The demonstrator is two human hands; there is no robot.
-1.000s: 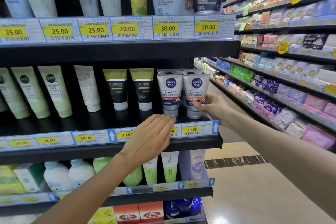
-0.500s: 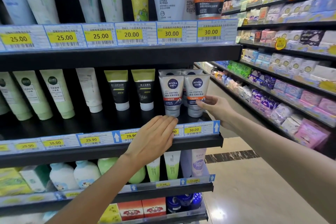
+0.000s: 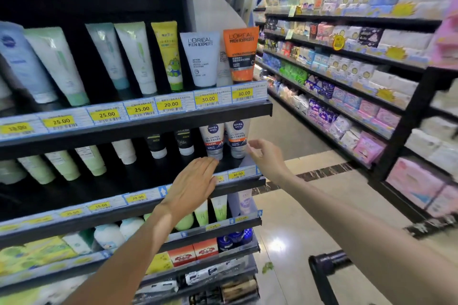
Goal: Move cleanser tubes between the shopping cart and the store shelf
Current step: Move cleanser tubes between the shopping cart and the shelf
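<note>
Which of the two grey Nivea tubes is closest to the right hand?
The Nivea tube on the right, at the shelf's end. The right hand is open beside it; the other Nivea tube stands further left.

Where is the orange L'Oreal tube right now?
The orange L'Oreal tube stands at the right end of the upper shelf, beside the white L'Oreal tube, directly above the two Nivea tubes.

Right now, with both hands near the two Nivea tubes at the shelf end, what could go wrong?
The right Nivea tube stands on its cap by the shelf's open end; the right hand could knock it off. The left hand could tip the left Nivea tube into it.
</note>
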